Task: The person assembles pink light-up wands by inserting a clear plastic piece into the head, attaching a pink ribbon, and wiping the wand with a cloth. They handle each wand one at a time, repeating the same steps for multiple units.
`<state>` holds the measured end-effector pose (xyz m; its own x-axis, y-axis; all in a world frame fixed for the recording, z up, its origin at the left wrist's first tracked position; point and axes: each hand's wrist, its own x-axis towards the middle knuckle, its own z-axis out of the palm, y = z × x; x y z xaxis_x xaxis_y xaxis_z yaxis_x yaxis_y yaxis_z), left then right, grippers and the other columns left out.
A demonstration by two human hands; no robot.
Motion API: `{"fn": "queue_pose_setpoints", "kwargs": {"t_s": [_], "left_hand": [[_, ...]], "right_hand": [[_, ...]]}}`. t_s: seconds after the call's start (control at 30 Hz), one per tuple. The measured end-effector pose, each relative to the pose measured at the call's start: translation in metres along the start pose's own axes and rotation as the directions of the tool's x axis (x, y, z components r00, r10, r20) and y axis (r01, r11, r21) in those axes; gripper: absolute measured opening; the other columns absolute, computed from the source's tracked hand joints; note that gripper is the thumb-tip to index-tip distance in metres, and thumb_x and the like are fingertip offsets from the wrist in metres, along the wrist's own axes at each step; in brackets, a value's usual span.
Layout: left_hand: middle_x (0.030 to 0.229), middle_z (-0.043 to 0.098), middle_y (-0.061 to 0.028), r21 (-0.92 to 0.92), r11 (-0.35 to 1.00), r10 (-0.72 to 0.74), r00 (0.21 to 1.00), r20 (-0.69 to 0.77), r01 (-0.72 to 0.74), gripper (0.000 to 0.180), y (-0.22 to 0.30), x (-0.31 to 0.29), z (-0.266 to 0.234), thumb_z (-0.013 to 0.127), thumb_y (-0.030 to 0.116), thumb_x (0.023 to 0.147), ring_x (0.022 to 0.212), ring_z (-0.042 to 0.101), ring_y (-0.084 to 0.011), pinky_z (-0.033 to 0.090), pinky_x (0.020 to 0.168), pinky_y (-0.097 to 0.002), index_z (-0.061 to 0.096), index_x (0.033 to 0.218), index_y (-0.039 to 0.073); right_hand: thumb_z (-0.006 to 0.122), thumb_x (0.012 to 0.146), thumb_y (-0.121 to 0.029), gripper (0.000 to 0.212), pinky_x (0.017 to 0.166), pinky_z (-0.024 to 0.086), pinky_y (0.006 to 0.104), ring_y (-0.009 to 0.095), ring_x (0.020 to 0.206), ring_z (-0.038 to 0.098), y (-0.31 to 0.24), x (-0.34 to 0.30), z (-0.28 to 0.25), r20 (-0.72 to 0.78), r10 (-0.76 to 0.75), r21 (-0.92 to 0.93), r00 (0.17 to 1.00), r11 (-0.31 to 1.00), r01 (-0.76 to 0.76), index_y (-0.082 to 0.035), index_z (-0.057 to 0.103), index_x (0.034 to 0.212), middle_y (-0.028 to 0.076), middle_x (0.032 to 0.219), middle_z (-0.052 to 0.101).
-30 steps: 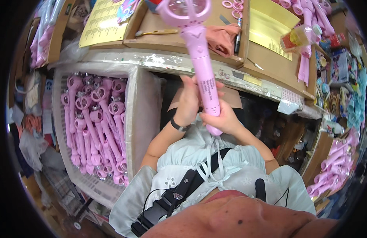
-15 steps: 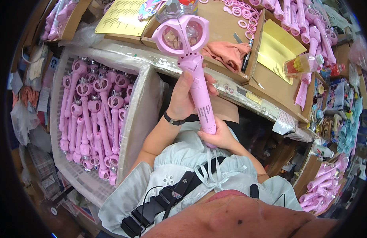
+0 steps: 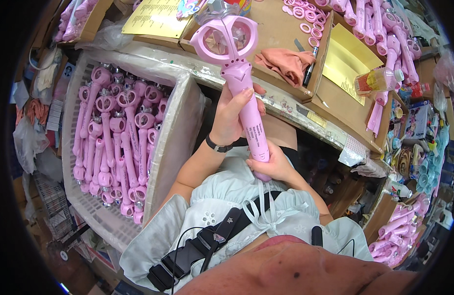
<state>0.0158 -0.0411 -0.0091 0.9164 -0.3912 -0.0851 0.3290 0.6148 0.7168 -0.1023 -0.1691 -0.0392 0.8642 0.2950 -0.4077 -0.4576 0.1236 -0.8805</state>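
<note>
Upright in front of me stands a pink toy wand (image 3: pixel 254 129) with a round two-windowed head and a silvery crown top. My left hand (image 3: pixel 227 118) is closed around the upper handle, its thumb lying across the front and fingertips showing on the far side. Lower down, my right hand (image 3: pixel 277 164) grips the handle's bottom end, thumb over the front. Small dark print runs along the handle between the two hands. To the left, a white plastic crate (image 3: pixel 175 142) holds many similar pink wands (image 3: pixel 109 142), packed side by side.
Beyond the wand, a bench with cardboard trays carries pink rings (image 3: pixel 310 17), an orange cloth (image 3: pixel 286 65), a black marker (image 3: pixel 309 69) and yellow sheets (image 3: pixel 347 64). A bottle (image 3: pixel 379 82) lies at the right, near more pink wands (image 3: pixel 401 49). Pink parts (image 3: pixel 399 226) are piled lower right.
My left thumb has moved across the front of the handle, covering the diamond mark that showed before. My right hand keeps its grip on the bottom end.
</note>
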Motion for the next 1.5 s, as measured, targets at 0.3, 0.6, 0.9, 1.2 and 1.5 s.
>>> {"fn": "queue_pose_setpoints", "kwargs": {"t_s": [0.3,0.6,0.9,1.2,1.5], "left_hand": [[0.098,0.055,-0.0119,-0.018,1.0,-0.015,1.0,-0.002,0.015,0.051,-0.005,0.001,-0.005,0.055,0.023,0.086,0.07,0.059,-0.0182,0.05,0.061,-0.0323,0.035,0.129,0.006],[0.107,0.059,-0.0173,-0.096,0.959,0.277,0.95,0.144,-0.265,0.084,0.027,0.035,-0.017,0.042,0.071,0.08,0.091,0.061,-0.028,0.049,0.085,-0.0425,0.047,0.122,-0.001],[0.104,0.059,-0.009,0.109,0.994,-0.019,0.999,0.033,0.015,0.03,0.003,0.024,-0.032,0.047,0.022,0.096,0.097,0.058,-0.0176,0.045,0.09,-0.0335,0.049,0.121,0.004],[0.103,0.061,-0.0074,0.327,0.926,-0.226,0.971,0.079,0.189,0.022,-0.031,0.005,-0.044,0.052,0.012,0.094,0.096,0.056,-0.0114,0.044,0.086,-0.0252,0.051,0.112,0.0],[0.088,0.067,-0.0055,0.531,0.802,-0.354,0.934,0.056,0.272,0.019,-0.041,0.014,-0.066,0.051,0.013,0.094,0.082,0.06,-0.0091,0.046,0.074,-0.0225,0.056,0.107,0.0]], "right_hand": [[0.072,0.075,-0.014,0.048,0.07,0.046,0.0252,0.009,0.078,0.054,0.003,0.001,-0.001,-0.017,-0.015,-0.037,1.0,0.999,0.014,0.0,0.048,0.114,0.002,0.088,0.057],[0.073,0.075,-0.014,0.047,0.067,0.047,0.0243,0.009,0.075,0.054,0.001,0.0,-0.009,0.072,-0.012,-0.048,0.997,0.999,0.015,-0.001,0.049,0.113,0.002,0.087,0.057],[0.072,0.073,-0.01,0.038,0.058,0.052,0.029,0.014,0.063,0.062,-0.098,0.019,-0.094,-0.033,-0.08,0.139,0.996,0.987,0.084,0.001,0.054,0.104,0.006,0.078,0.062],[0.066,0.078,-0.012,0.021,0.055,0.049,0.0325,0.019,0.062,0.062,-0.279,0.156,-0.291,-0.7,-0.402,-0.198,0.59,0.904,0.38,0.005,0.062,0.09,0.01,0.08,0.064],[0.074,0.066,-0.016,0.037,0.059,0.052,0.0349,0.021,0.069,0.062,-0.296,0.174,-0.434,-0.842,-0.356,-0.412,0.406,0.91,-0.056,0.007,0.064,0.093,0.013,0.083,0.063]]}}
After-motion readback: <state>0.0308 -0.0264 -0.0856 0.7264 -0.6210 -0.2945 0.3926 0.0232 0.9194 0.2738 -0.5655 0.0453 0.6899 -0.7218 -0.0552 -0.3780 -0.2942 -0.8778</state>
